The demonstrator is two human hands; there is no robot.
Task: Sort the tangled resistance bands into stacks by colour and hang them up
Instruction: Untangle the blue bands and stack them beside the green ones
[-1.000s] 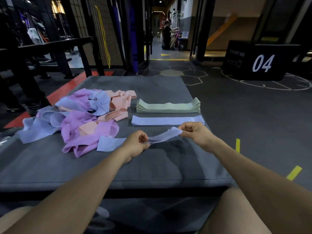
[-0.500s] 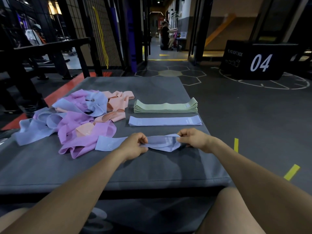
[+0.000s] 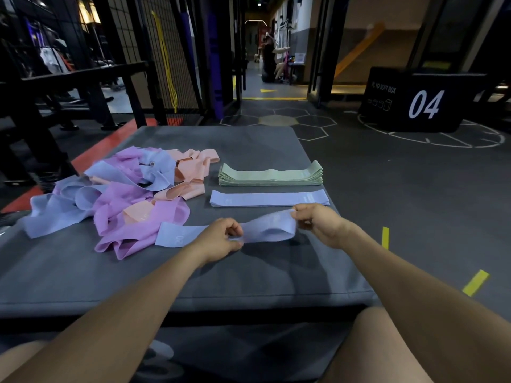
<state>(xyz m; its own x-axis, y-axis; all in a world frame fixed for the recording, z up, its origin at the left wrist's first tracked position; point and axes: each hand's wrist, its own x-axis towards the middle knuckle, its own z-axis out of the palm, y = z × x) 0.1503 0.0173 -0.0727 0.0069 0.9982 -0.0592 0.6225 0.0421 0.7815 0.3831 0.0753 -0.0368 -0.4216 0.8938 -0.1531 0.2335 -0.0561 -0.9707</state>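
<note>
A blue resistance band (image 3: 269, 229) stretches between both hands just above the grey mat (image 3: 249, 280). My left hand (image 3: 221, 237) pinches its left part and my right hand (image 3: 318, 221) pinches its right end, lifted slightly. The band's left tail lies flat on the mat toward the pile. A tangled pile of blue, purple and peach bands (image 3: 119, 194) sits at the left. Behind my hands lies a flat blue band (image 3: 269, 198), and beyond it a neat stack of green bands (image 3: 271, 176).
A black plyo box marked 04 (image 3: 423, 103) stands on the floor at the right back. A dark rack and wire fence (image 3: 154, 56) line the left side, with a yellow band hanging there. A person stands far down the corridor. Yellow floor tape marks (image 3: 474, 281) lie right of the mat.
The blue band dipped to the mat half a second ago; now my right hand has raised its end again, and the band hangs looser and wider between my hands.
</note>
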